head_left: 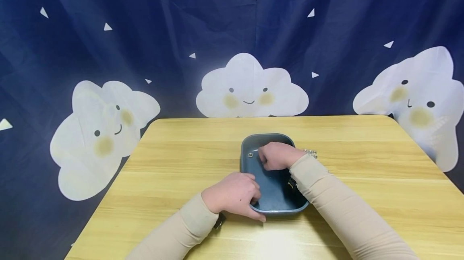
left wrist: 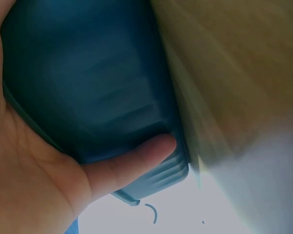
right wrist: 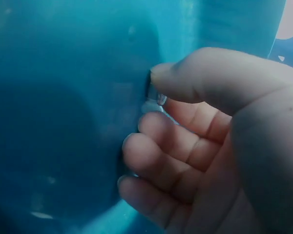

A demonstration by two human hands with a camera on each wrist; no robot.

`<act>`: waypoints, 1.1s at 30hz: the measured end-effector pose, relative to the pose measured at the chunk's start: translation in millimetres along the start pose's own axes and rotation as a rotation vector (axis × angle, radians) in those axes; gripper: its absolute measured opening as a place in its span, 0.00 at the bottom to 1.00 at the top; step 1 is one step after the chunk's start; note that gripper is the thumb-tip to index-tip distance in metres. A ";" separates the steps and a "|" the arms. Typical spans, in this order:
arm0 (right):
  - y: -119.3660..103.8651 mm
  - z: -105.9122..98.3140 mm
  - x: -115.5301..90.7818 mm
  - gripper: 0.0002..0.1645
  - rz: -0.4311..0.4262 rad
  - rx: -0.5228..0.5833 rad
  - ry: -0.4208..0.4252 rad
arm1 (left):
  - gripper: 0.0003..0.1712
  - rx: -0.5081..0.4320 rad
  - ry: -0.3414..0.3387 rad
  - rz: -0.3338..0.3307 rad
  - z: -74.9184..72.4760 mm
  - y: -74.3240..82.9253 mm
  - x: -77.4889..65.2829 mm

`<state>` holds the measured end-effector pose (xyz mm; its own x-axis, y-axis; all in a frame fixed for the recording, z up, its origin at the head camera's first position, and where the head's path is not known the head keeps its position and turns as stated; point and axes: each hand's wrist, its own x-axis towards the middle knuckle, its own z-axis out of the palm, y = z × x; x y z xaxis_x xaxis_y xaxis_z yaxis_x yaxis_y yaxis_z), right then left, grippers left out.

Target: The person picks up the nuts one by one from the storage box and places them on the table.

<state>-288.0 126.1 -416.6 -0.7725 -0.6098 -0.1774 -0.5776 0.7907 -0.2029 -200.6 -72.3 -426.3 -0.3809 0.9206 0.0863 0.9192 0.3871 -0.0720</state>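
Blue-grey plastic tray [head_left: 270, 137] mid-desk [head_left: 174, 163], looks rigid, light, smooth, maybe slippery; best held at rim. Left hand [head_left: 233, 193] grips the near-left corner, thumb [left wrist: 136, 158] on the wall. Right hand [head_left: 277, 156] curled inside, pinching a small shiny bead [right wrist: 161, 99]. Another bead [head_left: 250, 155] lies far-left in the tray.

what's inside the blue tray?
The right hand reaches into the blue tray, pinching a small shiny bead; another bead lies beside. The hand hides the floor beneath it.
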 end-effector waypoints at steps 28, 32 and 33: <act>-8.7 -11.2 -37.8 0.08 -0.011 0.074 0.115 | 0.33 -0.025 -0.026 0.001 2.5 0.2 -1.0; -12.3 -20.8 -52.1 0.08 -0.018 0.120 0.164 | 0.33 -0.025 -0.019 0.002 1.0 -0.1 -0.9; -13.1 -23.9 -55.4 0.08 -0.022 0.134 0.173 | 0.34 -0.024 -0.016 0.003 0.9 -0.3 -0.8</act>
<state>-243.9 150.8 -381.2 -0.8007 -0.5990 -0.0063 -0.5631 0.7562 -0.3332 -200.6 -73.0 -427.2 -0.3800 0.9223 0.0700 0.9222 0.3836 -0.0483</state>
